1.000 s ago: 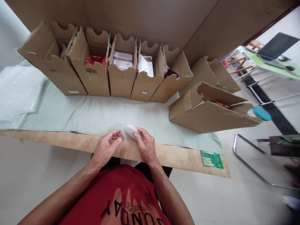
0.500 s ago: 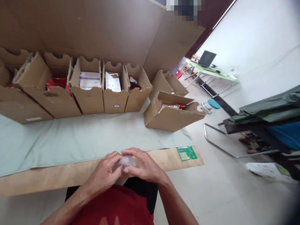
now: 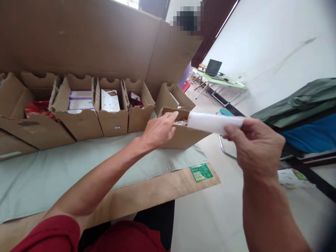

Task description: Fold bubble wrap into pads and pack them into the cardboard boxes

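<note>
My right hand point(image 3: 254, 143) pinches one end of a flat, whitish translucent plastic strip point(image 3: 210, 122) between thumb and fingers. The strip stretches leftward over a cardboard box point(image 3: 181, 138) at the right end of the cloth. My left hand point(image 3: 161, 129) reaches to the left end of that same box, fingers apart at its rim; whether they press on the cardboard I cannot tell. Inside the box, shiny clear and reddish wrapping point(image 3: 181, 122) shows, partly covered by the strip and the hand.
A row of open cardboard bins holds a red packet point(image 3: 39, 108), purple-edged white boxes point(image 3: 81, 104), a white carton point(image 3: 110, 100) and a dark red packet point(image 3: 135, 100). Behind them stands a tall cardboard panel point(image 3: 105, 45). A green label point(image 3: 201, 173) lies on the wooden edge.
Both hands were together near the body around a crumpled clear plastic item. They have parted and moved forward; the right hand carries the strip, the left is at the box. The view has shifted.
</note>
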Motion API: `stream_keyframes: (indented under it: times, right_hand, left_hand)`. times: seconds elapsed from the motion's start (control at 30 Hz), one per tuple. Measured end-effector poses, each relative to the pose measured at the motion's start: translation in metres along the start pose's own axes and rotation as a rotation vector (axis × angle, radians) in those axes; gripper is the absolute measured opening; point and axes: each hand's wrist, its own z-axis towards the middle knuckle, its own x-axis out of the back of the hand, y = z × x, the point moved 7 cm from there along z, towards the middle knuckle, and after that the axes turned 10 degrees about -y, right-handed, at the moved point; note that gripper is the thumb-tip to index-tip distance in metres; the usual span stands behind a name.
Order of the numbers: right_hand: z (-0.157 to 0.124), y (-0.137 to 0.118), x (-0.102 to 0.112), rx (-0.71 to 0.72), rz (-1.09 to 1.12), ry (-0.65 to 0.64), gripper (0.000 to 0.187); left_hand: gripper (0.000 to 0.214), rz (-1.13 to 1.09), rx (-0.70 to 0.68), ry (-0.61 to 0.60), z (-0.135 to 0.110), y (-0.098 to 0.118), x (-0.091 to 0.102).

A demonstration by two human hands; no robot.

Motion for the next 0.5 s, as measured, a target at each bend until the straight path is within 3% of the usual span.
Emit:
stream_keyframes:
  times: [0.07, 0.13, 0.27, 0.43, 0.5]
  right_hand:
    - [0.026, 0.004, -0.002, 0.044, -0.081, -0.059, 0.027]
    - [0.046, 0.01, -0.011, 0.079, -0.225, -0.218, 0.026]
    - [0.065, 0.023, -0.028, 0.157, -0.535, -0.59, 0.023]
    - [0.075, 0.039, -0.04, 0.203, -0.945, -0.647, 0.029]
    - [0.077, 0.052, -0.054, 0.213, -0.982, -0.704, 0.029]
  left_hand:
    - [0.032, 0.085, 0.07, -0.136, 0.013, 0.0, -0.017]
    - [0.027, 0.118, 0.043, -0.186, 0.007, 0.001, -0.034]
    - [0.026, 0.107, -0.087, -0.046, -0.025, -0.001, -0.055]
    - [0.025, 0.096, -0.151, 0.128, -0.037, -0.006, -0.064]
    - [0.025, 0.086, -0.164, 0.143, -0.036, -0.007, -0.064]
